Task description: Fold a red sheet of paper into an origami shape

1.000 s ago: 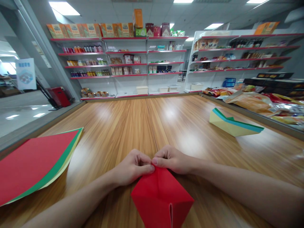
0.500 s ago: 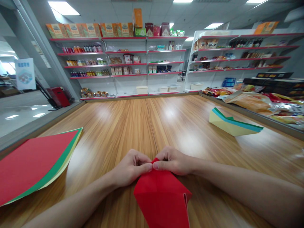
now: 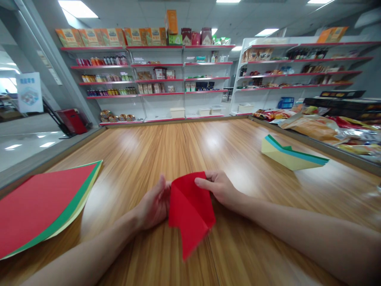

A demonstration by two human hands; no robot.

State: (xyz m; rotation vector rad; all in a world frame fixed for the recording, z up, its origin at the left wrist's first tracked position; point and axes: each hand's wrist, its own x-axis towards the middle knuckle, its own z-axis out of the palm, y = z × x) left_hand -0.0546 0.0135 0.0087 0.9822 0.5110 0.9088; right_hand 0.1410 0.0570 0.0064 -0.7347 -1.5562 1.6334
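Observation:
A folded red paper [image 3: 189, 208] is raised off the wooden table [image 3: 166, 151] in front of me, its lower point hanging down and blurred. My right hand [image 3: 218, 187] pinches its upper right corner between thumb and fingers. On the paper's left edge rests my left hand [image 3: 154, 202]; the thumb points up, and the other fingers are hidden behind the sheet.
A stack of red, green and yellow sheets [image 3: 41, 206] lies at the left. Folded yellow, green and blue paper pieces [image 3: 290, 155] sit at the right. Snack bags [image 3: 318, 127] line the right edge. Store shelves [image 3: 154, 79] stand behind the table.
The red paper was flat on the table with both hands pinching its far tip. Now it is lifted and turned upright, with my hands apart on its two sides.

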